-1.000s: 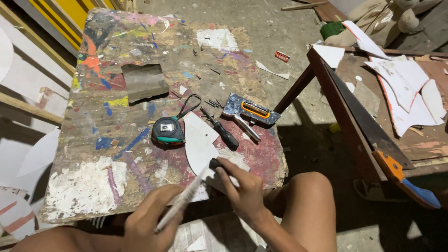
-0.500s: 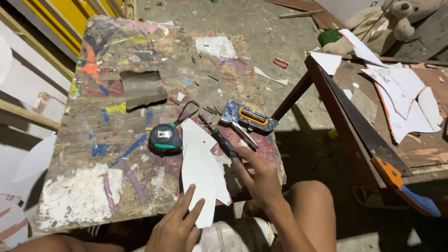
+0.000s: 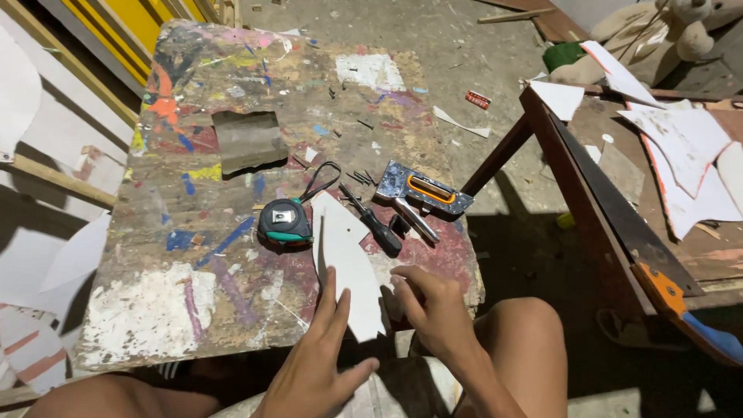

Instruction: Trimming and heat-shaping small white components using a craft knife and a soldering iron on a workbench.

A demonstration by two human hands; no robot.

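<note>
Left hand (image 3: 317,364) flat, palm down, fingers extended and spread at the near edge of the bench (image 3: 155,310); right hand (image 3: 433,306) just beside it, fingers curled loosely downward, forearm running back over the bare knee.

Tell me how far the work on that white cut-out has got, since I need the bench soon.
Done: the white pointed piece is cut to shape. In hand: the left hand lies flat on it and the right hand rests beside its edge. Left: the staple gun, screwdriver and tape measure lie untouched.
</note>
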